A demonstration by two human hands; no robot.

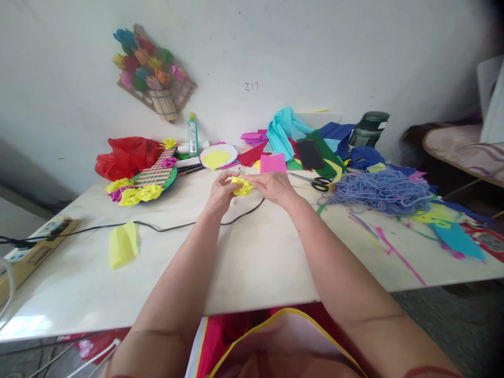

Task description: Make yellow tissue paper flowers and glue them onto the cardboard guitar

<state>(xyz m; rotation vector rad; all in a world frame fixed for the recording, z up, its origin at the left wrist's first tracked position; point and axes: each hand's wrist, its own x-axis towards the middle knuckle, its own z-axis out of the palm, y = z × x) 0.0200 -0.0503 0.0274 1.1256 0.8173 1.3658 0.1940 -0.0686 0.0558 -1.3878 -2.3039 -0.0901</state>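
Gathered between both hands, above the back half of the desk (260, 262): crumpled yellow paper (242, 187), bunched into small ruffles. Held at its left side by the curled fingers of the left hand (221, 194), narrow around it, probably to keep the folds from springing open. Met on the other side by the fingers of the right hand (274, 186), straighter and close together, perhaps for steadying; cannot tell whether pinching or merely touching, with the thumb hidden. Both arms stretched well forward, converging from either side, back of the right hand turned up.

Just behind, a pink paper square (273, 163); to its right, scissors (321, 184) and a phone (310, 154), likely handy for the right hand there. Farther right, a heap of blue yarn (381, 191). Under the left forearm, a black cable (157, 230). Toward the left, a stick-covered green board (172, 178) trimmed with yellow and pink paper, and nearer the front, a loose yellow sheet (123, 245), apart from the scraps, perhaps for easy picking up.
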